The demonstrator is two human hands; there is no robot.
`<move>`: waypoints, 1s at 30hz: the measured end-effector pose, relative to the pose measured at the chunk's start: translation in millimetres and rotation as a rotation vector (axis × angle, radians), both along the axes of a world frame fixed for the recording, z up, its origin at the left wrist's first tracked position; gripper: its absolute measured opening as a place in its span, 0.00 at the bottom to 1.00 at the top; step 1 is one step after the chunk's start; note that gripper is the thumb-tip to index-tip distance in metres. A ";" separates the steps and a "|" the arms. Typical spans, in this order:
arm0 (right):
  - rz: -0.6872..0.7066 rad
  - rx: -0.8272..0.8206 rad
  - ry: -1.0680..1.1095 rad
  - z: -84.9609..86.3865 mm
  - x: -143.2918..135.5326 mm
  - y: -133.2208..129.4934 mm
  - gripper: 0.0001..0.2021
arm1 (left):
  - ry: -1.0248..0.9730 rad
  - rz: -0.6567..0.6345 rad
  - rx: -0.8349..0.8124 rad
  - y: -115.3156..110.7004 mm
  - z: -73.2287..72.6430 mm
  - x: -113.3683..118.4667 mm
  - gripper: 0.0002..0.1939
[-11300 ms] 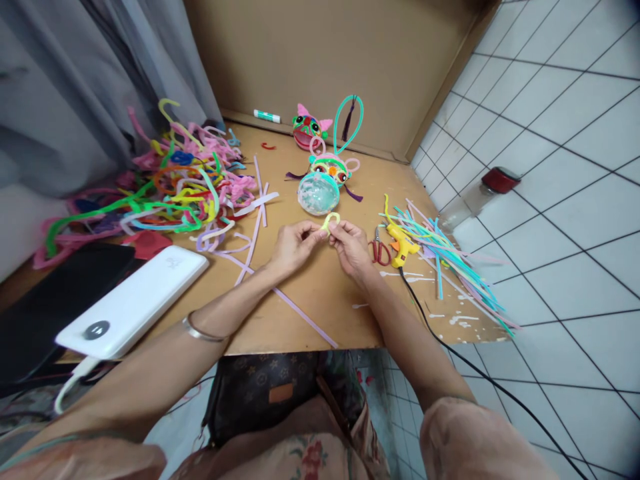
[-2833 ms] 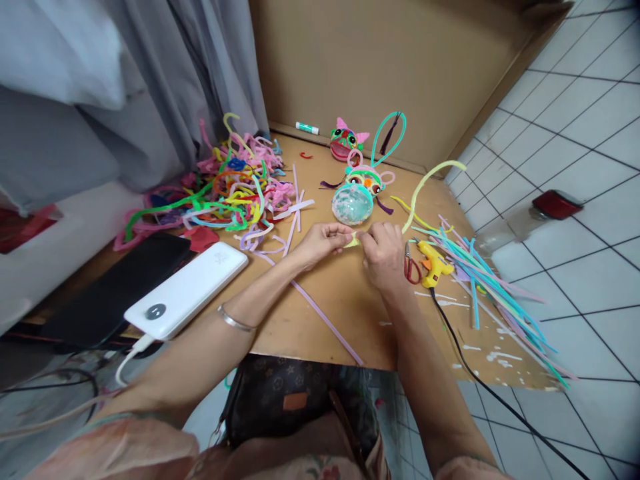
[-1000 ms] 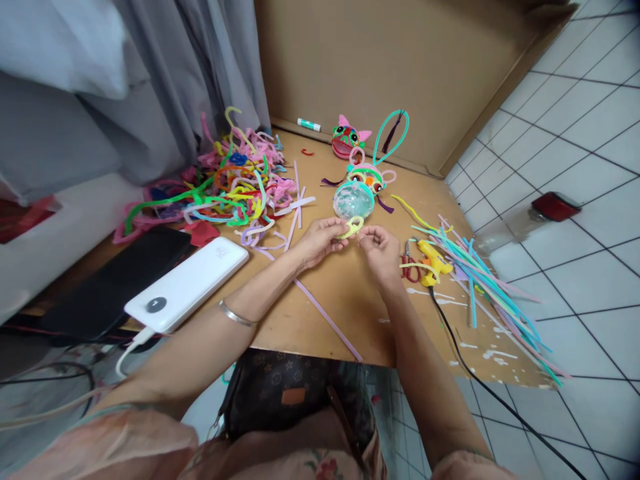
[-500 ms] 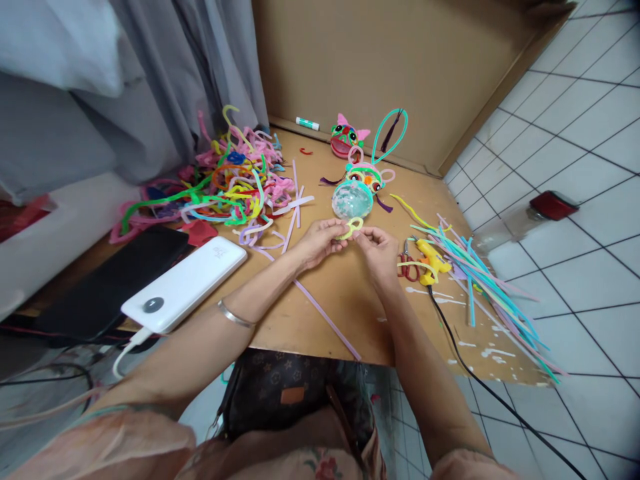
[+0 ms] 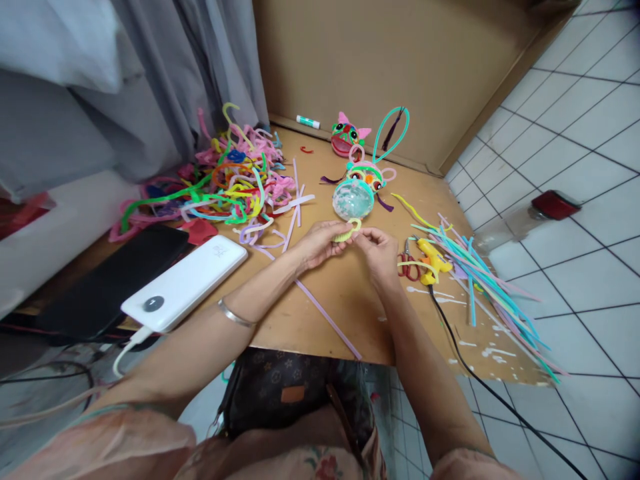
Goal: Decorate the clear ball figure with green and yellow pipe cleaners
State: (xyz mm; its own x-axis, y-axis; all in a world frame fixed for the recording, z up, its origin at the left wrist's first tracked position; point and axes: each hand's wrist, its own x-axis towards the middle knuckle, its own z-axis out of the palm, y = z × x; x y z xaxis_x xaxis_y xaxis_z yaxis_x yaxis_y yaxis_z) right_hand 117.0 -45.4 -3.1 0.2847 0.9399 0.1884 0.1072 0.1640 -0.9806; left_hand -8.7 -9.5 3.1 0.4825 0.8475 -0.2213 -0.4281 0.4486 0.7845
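A pale yellow pipe cleaner (image 5: 356, 224), bent into a small loop with a coiled part, sits between my two hands. My left hand (image 5: 323, 243) pinches its coiled end. With thumb and forefinger, my right hand (image 5: 379, 251) grips the other side; the fingertips partly cover it. Just beyond the hands lies a clear ball with a turquoise rim (image 5: 353, 201). It touches or adjoins a colourful pipe-cleaner animal head (image 5: 367, 177) with pink loop ears and a tall turquoise loop (image 5: 392, 135). Behind stands a red and green animal head (image 5: 345, 138) with pink ears.
A tangled heap of pipe cleaners (image 5: 235, 183) covers the left back. A white power bank (image 5: 185, 283) and a black phone (image 5: 125, 290) lie left. Right are red-handled scissors (image 5: 409, 268), a yellow glue gun (image 5: 433, 259) with its cord, and straight pipe cleaners (image 5: 493, 293).
The yellow pipe cleaner has turned between my fingers, and its coiled part now shows more by the left hand. Both hands stay in nearly the same place.
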 end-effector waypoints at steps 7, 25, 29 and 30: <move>0.034 -0.018 0.088 -1.3 2.8 0.7 0.07 | -0.053 -0.043 -0.040 1.5 -2.1 -2.0 0.06; 0.046 -0.115 0.042 8.1 5.9 -0.3 0.09 | 0.075 -0.001 0.158 1.7 -1.8 -2.0 0.06; 0.042 -0.091 0.026 8.1 5.2 -0.4 0.10 | 0.082 0.024 0.189 3.2 -4.3 -2.1 0.09; 0.032 -0.080 0.023 8.2 4.6 -0.7 0.10 | 0.084 0.033 0.194 3.6 -5.0 -2.1 0.09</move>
